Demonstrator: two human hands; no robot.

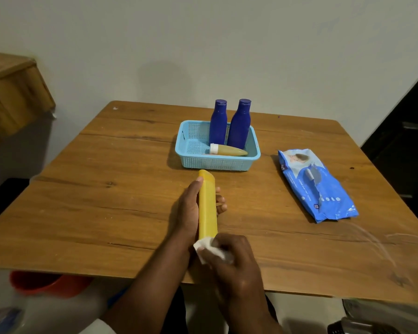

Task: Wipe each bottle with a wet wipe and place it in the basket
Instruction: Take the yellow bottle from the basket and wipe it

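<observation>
Holding the yellow bottle (207,206) in the middle of the frame, the left hand (193,208) curled around it while the right hand (237,266) pinched the wet wipe (209,249) at its near end, so a hard rub could have made it slip onto the table (106,189), short of the blue basket (217,162).

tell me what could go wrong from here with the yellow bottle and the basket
1. The tall yellow plastic bottle is long; lowered carelessly into the light blue mesh plastic basket, it might knock over the two upright dark blue bottles or land on the small yellow bottle with the white cap lying there.
2. The right hand wipes only the near end with the white wet wipe; where the left hand grips could be missed.
</observation>
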